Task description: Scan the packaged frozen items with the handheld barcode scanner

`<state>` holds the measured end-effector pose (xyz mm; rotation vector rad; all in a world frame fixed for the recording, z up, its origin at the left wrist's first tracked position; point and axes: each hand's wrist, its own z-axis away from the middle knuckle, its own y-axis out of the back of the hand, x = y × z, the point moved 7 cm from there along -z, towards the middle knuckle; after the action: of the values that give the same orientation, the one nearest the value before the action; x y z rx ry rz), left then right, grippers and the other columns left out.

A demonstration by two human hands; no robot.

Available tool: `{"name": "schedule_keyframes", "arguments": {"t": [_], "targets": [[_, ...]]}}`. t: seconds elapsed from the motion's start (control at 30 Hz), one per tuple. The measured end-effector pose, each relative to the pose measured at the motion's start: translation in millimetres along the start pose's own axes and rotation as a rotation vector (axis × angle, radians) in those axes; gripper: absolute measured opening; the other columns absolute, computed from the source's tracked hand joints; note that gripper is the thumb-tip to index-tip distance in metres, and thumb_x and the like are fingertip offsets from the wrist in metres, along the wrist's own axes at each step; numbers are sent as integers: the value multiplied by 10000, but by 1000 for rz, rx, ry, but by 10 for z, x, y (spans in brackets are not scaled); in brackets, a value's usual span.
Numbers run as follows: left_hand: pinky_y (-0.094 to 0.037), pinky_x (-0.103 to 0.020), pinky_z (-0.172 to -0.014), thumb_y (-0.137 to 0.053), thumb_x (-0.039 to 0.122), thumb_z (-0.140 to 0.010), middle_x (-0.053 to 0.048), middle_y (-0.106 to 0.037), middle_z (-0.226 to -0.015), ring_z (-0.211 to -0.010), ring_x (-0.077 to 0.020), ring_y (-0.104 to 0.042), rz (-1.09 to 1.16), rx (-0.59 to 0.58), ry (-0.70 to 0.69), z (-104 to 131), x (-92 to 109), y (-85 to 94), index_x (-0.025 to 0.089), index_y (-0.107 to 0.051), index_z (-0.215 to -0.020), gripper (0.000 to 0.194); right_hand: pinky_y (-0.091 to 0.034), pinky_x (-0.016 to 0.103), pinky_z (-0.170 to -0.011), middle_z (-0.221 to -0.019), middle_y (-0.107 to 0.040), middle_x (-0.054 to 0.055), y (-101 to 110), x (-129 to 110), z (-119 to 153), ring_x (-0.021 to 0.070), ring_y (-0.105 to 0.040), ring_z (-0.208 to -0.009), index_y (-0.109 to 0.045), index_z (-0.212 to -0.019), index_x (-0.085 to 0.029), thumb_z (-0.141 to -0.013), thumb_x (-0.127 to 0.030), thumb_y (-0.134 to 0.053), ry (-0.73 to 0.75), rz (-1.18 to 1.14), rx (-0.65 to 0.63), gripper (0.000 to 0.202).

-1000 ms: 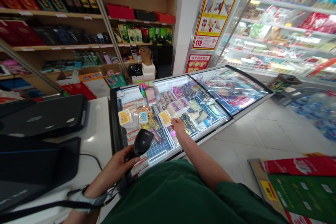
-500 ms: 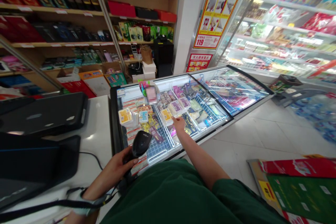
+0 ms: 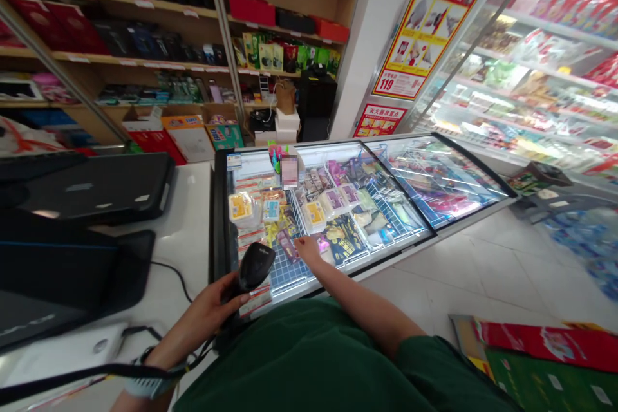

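The handheld barcode scanner is above the near left corner of the chest freezer, its head tilted out over the glass. It is black all over, with a broad, rounded, slightly glossy head that tapers towards the grip, and a small pale mark near the upper edge, too small to read. The left hand is wrapped round the grip, thumb along the near side, so most of the handle is hidden. A pale-strapped wristwatch sits on that wrist, beside the freezer's left end.

The right hand is over the freezer's near left part, its fingers curled in; whether they pinch anything, I cannot tell. Nearest to it is a purple packet seen in the freezer's left section. Farther back over the same section are a yellow-labelled tub, purple-labelled tubs just beside it, and, towards the freezer's left end, a blue-labelled tub next to stacked clear tubs with a yellow label on top.
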<state>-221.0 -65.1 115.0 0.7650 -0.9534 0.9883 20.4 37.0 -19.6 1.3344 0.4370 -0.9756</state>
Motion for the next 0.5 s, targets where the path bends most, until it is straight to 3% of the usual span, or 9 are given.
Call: {"name": "schedule_keyframes", "arguments": {"t": [0.13, 0.23, 0.33, 0.5], "targets": [[-489, -452, -1006, -781, 488, -664, -109, -724, -1170, -1123, -333, -644, 35, 19, -5, 42, -2, 40, 174, -692, -1134, 571, -487, 269, -656, -743, -709, 44, -301, -237, -241, 200, -678, -731, -677, -768, -178, -827, -325, -628, 9, 156, -59, 166], [-490, -439, -1009, -771, 500, -669, -104, -722, -1175, -1129, -328, -642, 10, 50, -12, 62, -49, 105, 169, -686, -1145, 585, -505, 303, -735, -945, -722, 97, -481, -460, -421, 235, -687, -871, -669, -1008, -152, -841, -343, -615, 42, 256, -80, 258], [-504, -423, -993, -749, 492, -701, -94, -726, -1166, -1105, -318, -654, -6, 56, -27, 84, -100, 159, 184, -690, -1133, 533, -510, 350, -812, -1117, -674, 158, -617, -701, -599, 280, -659, -1009, -603, -1169, -120, -826, -339, -630, 111, 360, -108, 408], [-512, -408, -981, -723, 475, -739, -86, -724, -1170, -1093, -309, -659, 20, 59, -46, 120, -129, 212, 199, -685, -1136, 485, -458, 381, -972, -1341, -538, 211, -779, -1083, -929, 295, -555, -1202, -470, -1355, -100, -770, -133, -617, 300, 543, -187, 604]]}}
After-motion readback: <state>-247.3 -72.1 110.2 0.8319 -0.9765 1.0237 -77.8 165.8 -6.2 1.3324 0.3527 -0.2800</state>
